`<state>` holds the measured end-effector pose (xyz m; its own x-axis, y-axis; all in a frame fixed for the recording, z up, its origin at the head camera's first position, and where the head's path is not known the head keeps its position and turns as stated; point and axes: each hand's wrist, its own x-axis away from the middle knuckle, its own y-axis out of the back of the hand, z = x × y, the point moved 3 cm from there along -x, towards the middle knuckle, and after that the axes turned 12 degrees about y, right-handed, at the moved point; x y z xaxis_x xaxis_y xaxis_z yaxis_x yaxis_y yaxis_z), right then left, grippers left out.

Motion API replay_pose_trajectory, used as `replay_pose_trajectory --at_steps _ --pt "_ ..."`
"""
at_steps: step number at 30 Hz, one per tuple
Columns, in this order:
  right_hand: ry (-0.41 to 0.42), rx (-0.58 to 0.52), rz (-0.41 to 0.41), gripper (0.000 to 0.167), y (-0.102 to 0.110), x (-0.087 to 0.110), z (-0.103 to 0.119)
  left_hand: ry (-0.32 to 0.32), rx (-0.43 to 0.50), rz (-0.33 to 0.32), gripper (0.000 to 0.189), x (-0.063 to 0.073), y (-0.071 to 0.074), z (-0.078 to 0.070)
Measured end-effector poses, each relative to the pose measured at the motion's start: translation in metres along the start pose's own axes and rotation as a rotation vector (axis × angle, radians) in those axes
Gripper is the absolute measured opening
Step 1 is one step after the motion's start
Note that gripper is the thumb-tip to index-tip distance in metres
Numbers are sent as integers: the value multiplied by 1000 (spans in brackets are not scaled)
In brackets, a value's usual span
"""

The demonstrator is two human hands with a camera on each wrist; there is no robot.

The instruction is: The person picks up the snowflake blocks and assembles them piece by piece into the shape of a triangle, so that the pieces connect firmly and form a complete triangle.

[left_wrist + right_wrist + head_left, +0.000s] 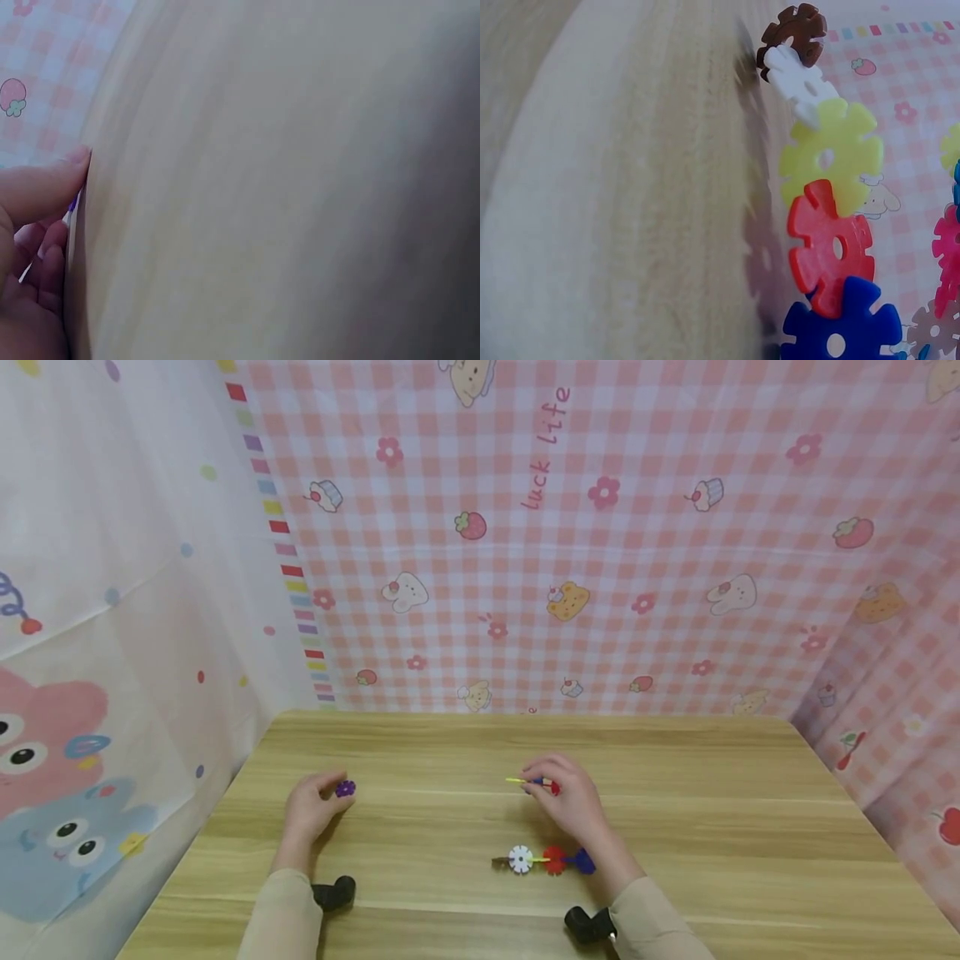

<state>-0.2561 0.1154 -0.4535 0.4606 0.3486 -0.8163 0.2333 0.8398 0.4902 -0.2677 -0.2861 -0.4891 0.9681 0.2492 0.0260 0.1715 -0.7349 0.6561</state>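
Observation:
On the left, my left hand (311,810) pinches a purple notched snowflake disc (345,788) between thumb and fingers. Only a sliver of purple shows beside the fingers (51,255) in the left wrist view. My right hand (566,793) holds a small joined set of snowflake discs above the table; a yellow disc (514,780) points left, with blue and red ones partly hidden by the fingers. Below that hand lies a linked chain of discs: brown (799,34), white (802,84), yellow (840,150), red (829,251) and blue (844,326).
The wooden table (420,827) reaches back to a pink checked cloth (510,560). A white patterned cloth (150,568) hangs at the left. Black wrist-mounted devices sit by the left sleeve (281,914) and the right sleeve (656,918).

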Motion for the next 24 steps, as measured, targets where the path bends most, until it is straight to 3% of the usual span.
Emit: replay_pose_trajectory --at_steps 15,24 --pt "-14 -9 14 20 0 0 1 -87 -73 -10 25 -1 -2 -2" --pt "-32 -15 15 18 0 -1 3 -9 19 -25 28 1 -3 4"
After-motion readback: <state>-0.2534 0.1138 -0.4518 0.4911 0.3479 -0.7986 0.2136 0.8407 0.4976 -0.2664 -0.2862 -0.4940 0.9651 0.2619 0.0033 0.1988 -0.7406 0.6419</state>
